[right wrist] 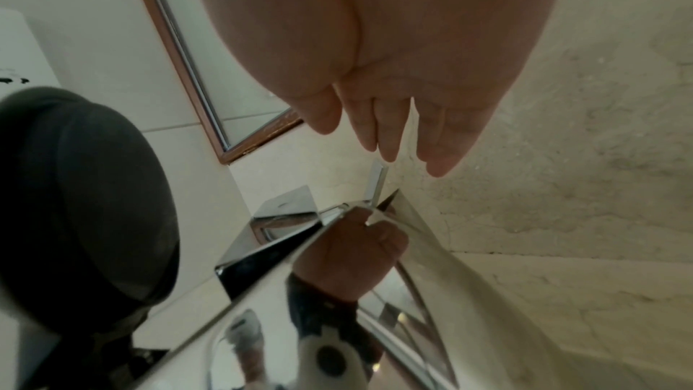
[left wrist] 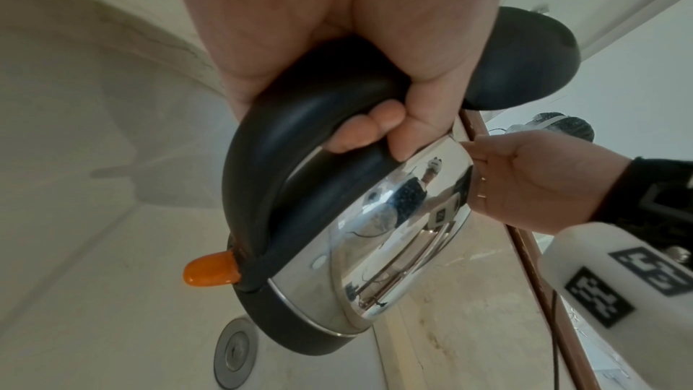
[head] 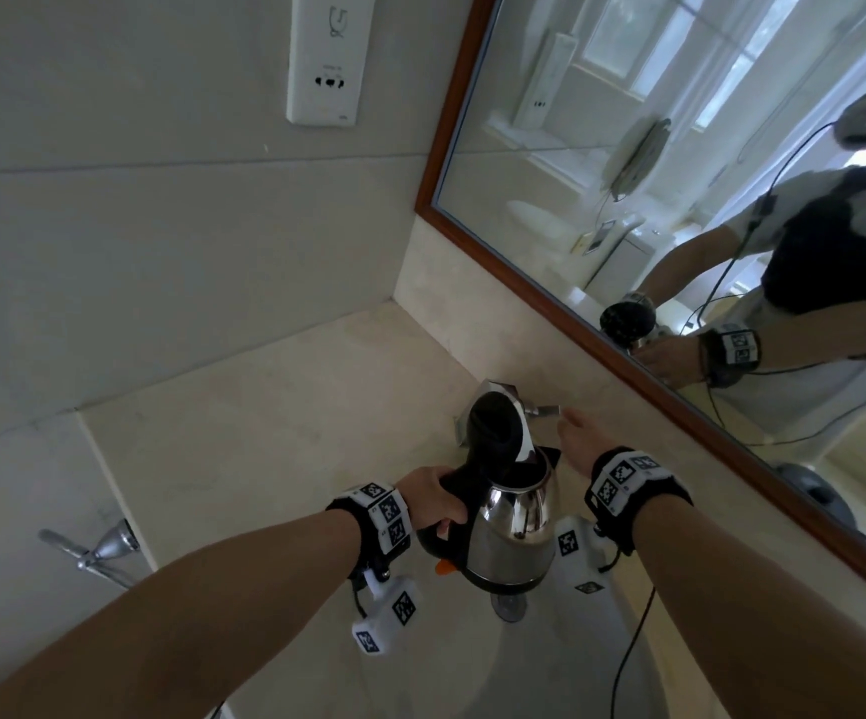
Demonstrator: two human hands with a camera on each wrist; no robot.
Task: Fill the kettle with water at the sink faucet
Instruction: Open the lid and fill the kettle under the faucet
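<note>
A stainless steel kettle (head: pixel 513 531) with a black handle hangs over the white sink basin (head: pixel 539 666), above the drain (head: pixel 511 607). Its black lid (head: pixel 495 428) stands open in front of the chrome faucet (head: pixel 504 389). My left hand (head: pixel 433 503) grips the handle; in the left wrist view the fingers (left wrist: pixel 375 126) curl round the handle (left wrist: pixel 300 117), above an orange switch (left wrist: pixel 212 270). My right hand (head: pixel 573 433) reaches with straight fingers (right wrist: pixel 390 135) right up to the faucet lever (right wrist: pixel 377 186); whether they touch it I cannot tell. No water is visible.
A wood-framed mirror (head: pixel 550 303) runs along the right behind the faucet. A wall socket (head: pixel 327 59) sits high on the tiled wall. A chrome fitting (head: pixel 99 550) juts out at lower left. The beige counter (head: pixel 264 407) surrounds the basin. A black cable hangs from my right wrist.
</note>
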